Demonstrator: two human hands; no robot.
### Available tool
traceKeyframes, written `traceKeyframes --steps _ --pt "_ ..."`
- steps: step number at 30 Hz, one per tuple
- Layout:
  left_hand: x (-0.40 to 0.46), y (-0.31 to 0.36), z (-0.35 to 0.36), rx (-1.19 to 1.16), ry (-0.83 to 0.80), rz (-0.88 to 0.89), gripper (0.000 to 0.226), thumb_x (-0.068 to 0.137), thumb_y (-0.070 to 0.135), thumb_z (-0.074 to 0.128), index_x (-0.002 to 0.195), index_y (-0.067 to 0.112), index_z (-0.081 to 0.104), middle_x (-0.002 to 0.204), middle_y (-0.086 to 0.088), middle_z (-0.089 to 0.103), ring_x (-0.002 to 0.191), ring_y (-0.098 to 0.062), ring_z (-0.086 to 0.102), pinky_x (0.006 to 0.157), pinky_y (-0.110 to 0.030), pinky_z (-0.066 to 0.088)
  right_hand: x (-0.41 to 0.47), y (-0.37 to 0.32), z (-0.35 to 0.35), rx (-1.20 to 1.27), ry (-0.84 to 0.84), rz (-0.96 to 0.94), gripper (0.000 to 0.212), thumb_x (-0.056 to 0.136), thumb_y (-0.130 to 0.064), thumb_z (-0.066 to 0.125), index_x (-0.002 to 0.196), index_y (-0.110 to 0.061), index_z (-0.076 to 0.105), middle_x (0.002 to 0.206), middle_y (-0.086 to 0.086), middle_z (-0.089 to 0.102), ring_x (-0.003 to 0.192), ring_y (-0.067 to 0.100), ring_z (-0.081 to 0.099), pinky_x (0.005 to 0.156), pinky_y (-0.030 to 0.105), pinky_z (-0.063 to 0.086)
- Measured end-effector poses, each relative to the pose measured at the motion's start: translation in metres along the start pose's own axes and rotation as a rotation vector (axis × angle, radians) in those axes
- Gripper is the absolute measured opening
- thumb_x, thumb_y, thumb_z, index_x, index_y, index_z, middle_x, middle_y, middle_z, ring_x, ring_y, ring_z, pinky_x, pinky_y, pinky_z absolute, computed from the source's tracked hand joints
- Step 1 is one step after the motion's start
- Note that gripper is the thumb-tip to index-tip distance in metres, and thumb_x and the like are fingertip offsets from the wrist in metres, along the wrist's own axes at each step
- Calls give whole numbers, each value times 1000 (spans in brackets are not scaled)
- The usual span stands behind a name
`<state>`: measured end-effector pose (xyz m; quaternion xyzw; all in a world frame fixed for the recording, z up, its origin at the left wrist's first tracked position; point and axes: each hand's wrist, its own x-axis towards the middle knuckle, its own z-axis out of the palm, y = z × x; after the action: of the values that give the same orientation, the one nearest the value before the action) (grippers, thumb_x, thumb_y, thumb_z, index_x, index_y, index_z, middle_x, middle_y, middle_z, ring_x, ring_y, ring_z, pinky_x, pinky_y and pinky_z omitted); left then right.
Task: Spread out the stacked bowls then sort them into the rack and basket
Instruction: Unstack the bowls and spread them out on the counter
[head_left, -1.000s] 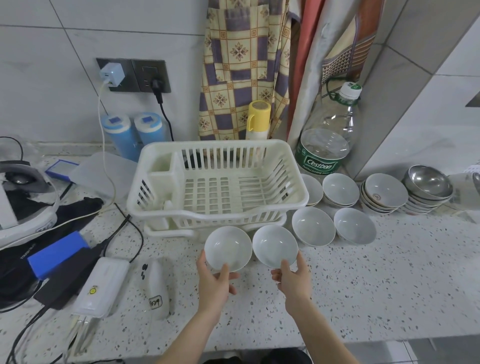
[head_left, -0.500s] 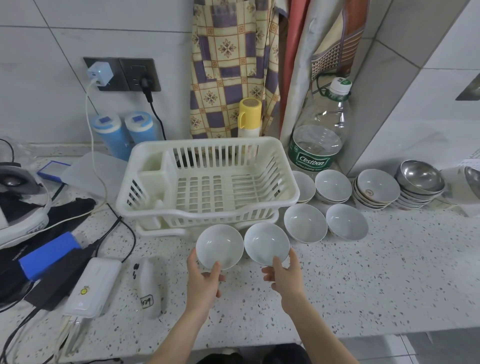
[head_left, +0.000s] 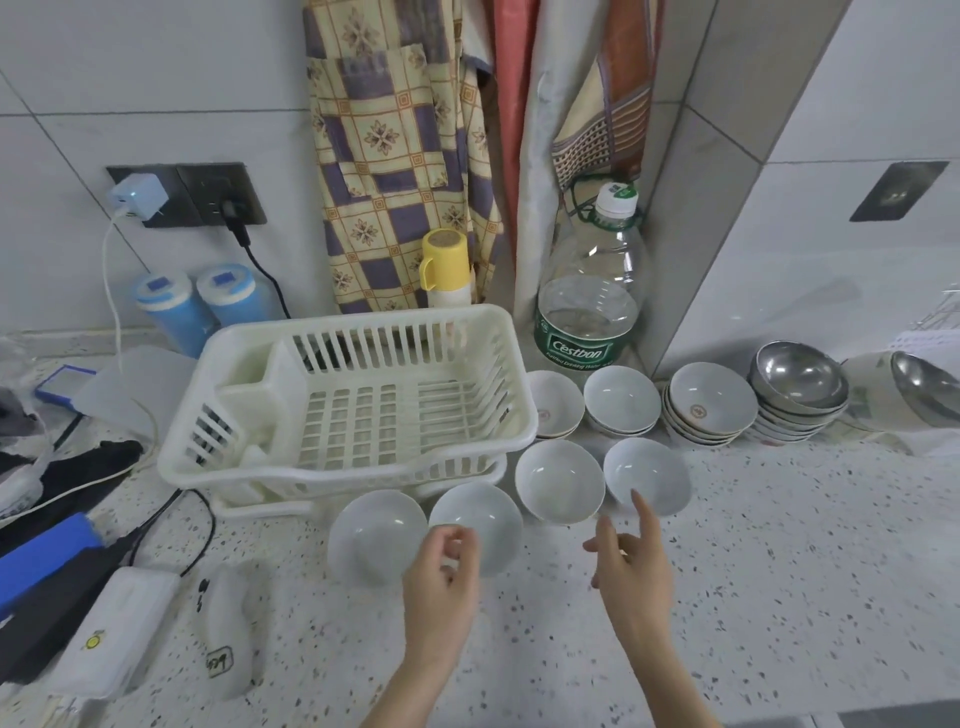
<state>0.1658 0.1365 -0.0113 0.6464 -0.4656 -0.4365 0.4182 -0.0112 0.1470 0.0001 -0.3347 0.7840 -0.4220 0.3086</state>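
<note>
Several white bowls lie spread on the speckled counter (head_left: 779, 561) in front of the white plastic rack (head_left: 358, 415): one at the left (head_left: 371, 532), one beside it (head_left: 480, 517), and two further right (head_left: 560, 480) (head_left: 649, 475). Behind them stand stacks of white bowls (head_left: 621, 400) (head_left: 709, 405) and a stack of steel bowls (head_left: 800, 389). My left hand (head_left: 441, 577) hovers over the near edge of the second bowl, fingers loosely curled, holding nothing. My right hand (head_left: 628, 561) is held free with fingers extended, the forefinger pointing up toward the rightmost single bowl.
A large water bottle (head_left: 589, 306) and a yellow-lidded flask (head_left: 447, 270) stand behind the rack. Cables, a white power bank (head_left: 111, 634), a blue box (head_left: 41, 556) and other devices crowd the left side. Another steel bowl (head_left: 927, 389) sits at the far right.
Both hands have let go of the two bowls they held by the rims. The bowls now rest on the counter, and my hands have drawn back, the right one shifting rightward.
</note>
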Motion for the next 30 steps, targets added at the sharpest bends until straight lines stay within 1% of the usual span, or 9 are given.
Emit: traceKeyframes --steps 6,9,12,14,18,21,25,28,30 --pt "26 38 75 -39 -196 -77 20 96 34 56 83 22 66 78 2 66 47 -9 53 48 -18 44 56 -18 -52 -242 50 -161 47 98 -33 48 143 -29 36 83 -18 62 70 13 61 60 33 47" --pt "46 56 109 -47 -150 -100 12 96 31 57 90 25 65 92 -3 66 63 -13 60 45 -13 43 87 -33 -64 -302 19 -258 37 97 -31 49 134 -33 48 87 -19 61 73 12 60 58 29 41" --pt "68 67 135 -45 -106 -165 21 96 23 56 117 20 60 108 -2 64 67 -16 63 44 -14 43 122 -41 -72 -247 -64 -142 25 96 -27 48 116 -29 63 95 -15 70 76 11 63 65 29 44" --pt "82 71 147 -32 -101 -232 41 94 18 55 135 14 50 112 -2 64 63 -13 65 44 -19 44 144 -40 -78 -126 -188 2 21 95 -27 49 100 -21 68 87 -15 73 57 4 60 62 28 43" --pt "98 80 167 -113 -70 -371 60 90 19 61 144 18 37 100 0 64 59 -14 64 41 -21 44 178 -31 -82 -22 -330 160 20 93 -27 51 86 -18 68 81 -10 73 42 8 49 58 28 40" --pt "110 81 179 -170 -33 -464 53 90 17 64 137 12 40 83 -6 61 52 -16 53 41 -22 38 199 -28 -71 -86 -414 181 23 95 -24 48 89 -12 67 90 1 71 62 16 51 63 28 40" --pt "120 79 185 -170 36 -491 46 91 15 62 131 15 40 84 -15 71 38 -12 40 35 -18 29 219 -22 -54 -220 -440 180 35 98 -24 43 108 2 65 107 19 68 95 31 63 87 38 52" --pt "121 75 185 -167 85 -480 54 89 15 60 131 37 35 88 -18 74 36 -13 38 34 -16 28 225 -18 -45 -311 -431 143 36 99 -25 41 104 0 66 103 13 71 93 28 64 76 28 48" --pt "123 72 184 -165 120 -516 20 92 17 58 103 31 48 83 -16 74 37 -13 37 33 -16 26 227 -16 -40 -343 -421 117 37 99 -26 42 103 2 66 100 13 72 92 28 65 71 27 46"
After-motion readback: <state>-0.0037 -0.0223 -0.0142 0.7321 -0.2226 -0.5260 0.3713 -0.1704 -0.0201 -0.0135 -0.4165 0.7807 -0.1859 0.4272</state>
